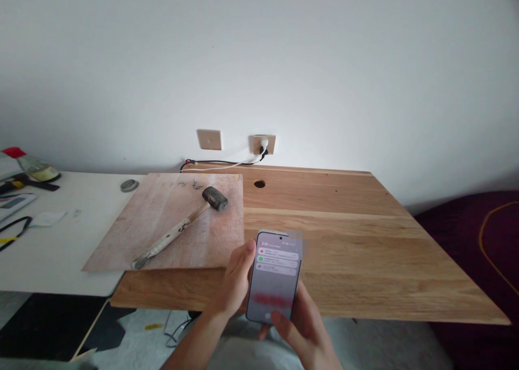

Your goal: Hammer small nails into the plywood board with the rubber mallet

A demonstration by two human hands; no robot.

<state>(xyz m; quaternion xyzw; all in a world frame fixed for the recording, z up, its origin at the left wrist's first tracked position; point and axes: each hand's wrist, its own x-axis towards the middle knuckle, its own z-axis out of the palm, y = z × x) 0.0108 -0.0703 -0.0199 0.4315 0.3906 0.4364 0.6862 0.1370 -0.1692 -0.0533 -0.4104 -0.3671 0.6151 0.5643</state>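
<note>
My left hand (235, 283) grips the phone (274, 275) by its left edge, upright, screen lit, just off the near edge of the desk (365, 240). My right hand (304, 329) grasps its lower end, thumb on the screen. Beyond, a hammer (182, 227) lies on a board (162, 224) at the desk's left edge. A plug (263, 143) sits in the wall socket past the far edge.

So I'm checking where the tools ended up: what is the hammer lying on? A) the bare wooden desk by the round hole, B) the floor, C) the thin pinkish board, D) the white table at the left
C: the hammer lies flat on the thin pinkish board, which bridges the white table and the wooden desk, while both hands hold a phone nearer the camera.
</note>
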